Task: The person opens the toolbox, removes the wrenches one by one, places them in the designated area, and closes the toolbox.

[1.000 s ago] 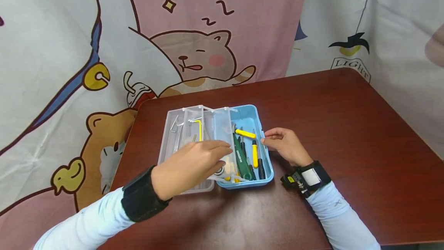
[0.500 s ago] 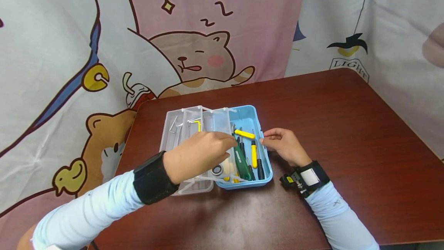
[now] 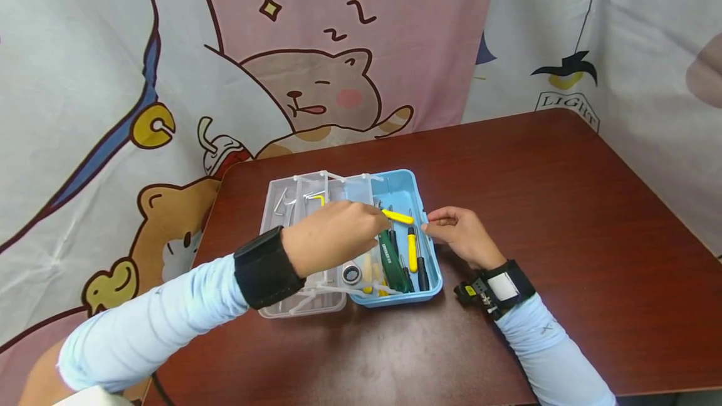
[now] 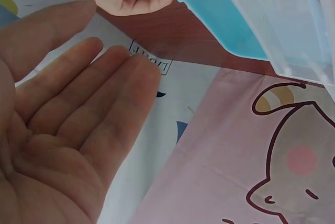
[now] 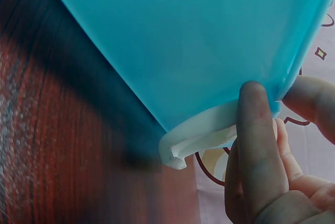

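A blue toolbox (image 3: 402, 185) stands on the table, its clear divided tray (image 3: 276, 221) swung out to the left. My left hand (image 3: 335, 234) hovers over the tray and the box. The left wrist view shows that palm with fingers loosely extended and nothing held. My right hand (image 3: 462, 237) pinches the box's right rim, beside a white latch (image 5: 201, 130) on the outer wall. Inside the box lie a green-handled tool (image 3: 395, 262), yellow-handled tools (image 3: 412, 249) and a black-handled screwdriver (image 3: 422, 274). A yellow hex key (image 3: 320, 199) shows in the tray, partly hidden by my left hand.
A dark reddish-brown table (image 3: 536, 205) carries the box. A curtain with cartoon prints (image 3: 429, 36) hangs along the table's far and left sides. A round metal part (image 3: 351, 273) sits near the tray's front.
My left hand has moved rightward and slightly farther away across the tray, covering more of the yellow hex key and uncovering the round metal part. My right hand stays at the rim.
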The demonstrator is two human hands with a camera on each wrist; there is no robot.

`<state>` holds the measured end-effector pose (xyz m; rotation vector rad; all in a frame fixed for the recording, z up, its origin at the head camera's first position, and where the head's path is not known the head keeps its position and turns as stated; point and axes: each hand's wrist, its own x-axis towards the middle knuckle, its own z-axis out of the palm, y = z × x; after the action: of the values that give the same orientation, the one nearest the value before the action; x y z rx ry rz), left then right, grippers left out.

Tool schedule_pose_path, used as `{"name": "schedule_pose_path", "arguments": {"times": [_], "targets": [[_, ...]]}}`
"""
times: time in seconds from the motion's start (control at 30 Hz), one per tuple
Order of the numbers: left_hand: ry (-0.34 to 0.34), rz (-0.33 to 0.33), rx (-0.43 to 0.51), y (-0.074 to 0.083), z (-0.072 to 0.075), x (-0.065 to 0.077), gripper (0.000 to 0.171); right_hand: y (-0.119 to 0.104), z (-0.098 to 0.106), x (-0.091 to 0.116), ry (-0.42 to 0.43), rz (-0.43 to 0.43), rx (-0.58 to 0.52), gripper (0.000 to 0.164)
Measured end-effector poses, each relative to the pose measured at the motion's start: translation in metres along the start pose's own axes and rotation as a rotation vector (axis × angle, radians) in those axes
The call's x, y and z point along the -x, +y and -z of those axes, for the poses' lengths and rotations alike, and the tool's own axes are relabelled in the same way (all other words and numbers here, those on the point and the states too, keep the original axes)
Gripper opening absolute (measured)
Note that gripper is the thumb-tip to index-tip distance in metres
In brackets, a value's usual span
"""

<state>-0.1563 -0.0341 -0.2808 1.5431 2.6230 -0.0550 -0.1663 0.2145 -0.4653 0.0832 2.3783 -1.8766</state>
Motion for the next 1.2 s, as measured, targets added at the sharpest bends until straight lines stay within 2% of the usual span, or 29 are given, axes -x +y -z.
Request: {"name": "schedule_pose_path", "arguments": {"times": [0.17,0.37,0.8,1.03,1.2], "targets": [[-0.051,0.002,-0.013,-0.002,-0.001,-0.009,0.031,-0.002,0.000,0.001,-0.001,0.017,-0.015,0.039],[-0.044,-0.034,-0.024,-0.002,-0.001,-0.017,0.024,-0.003,0.000,0.002,0.000,0.019,-0.014,0.039],[-0.106,-0.042,-0.022,-0.002,-0.004,-0.032,0.029,-0.001,0.001,0.000,0.001,0.024,-0.005,0.038],[-0.136,-0.061,-0.059,-0.008,-0.011,-0.045,0.032,-0.001,0.003,0.000,0.004,0.017,0.002,0.039],[-0.164,-0.055,-0.052,-0.012,-0.015,-0.051,0.033,-0.002,0.002,-0.001,-0.006,0.015,-0.014,0.039]]}}
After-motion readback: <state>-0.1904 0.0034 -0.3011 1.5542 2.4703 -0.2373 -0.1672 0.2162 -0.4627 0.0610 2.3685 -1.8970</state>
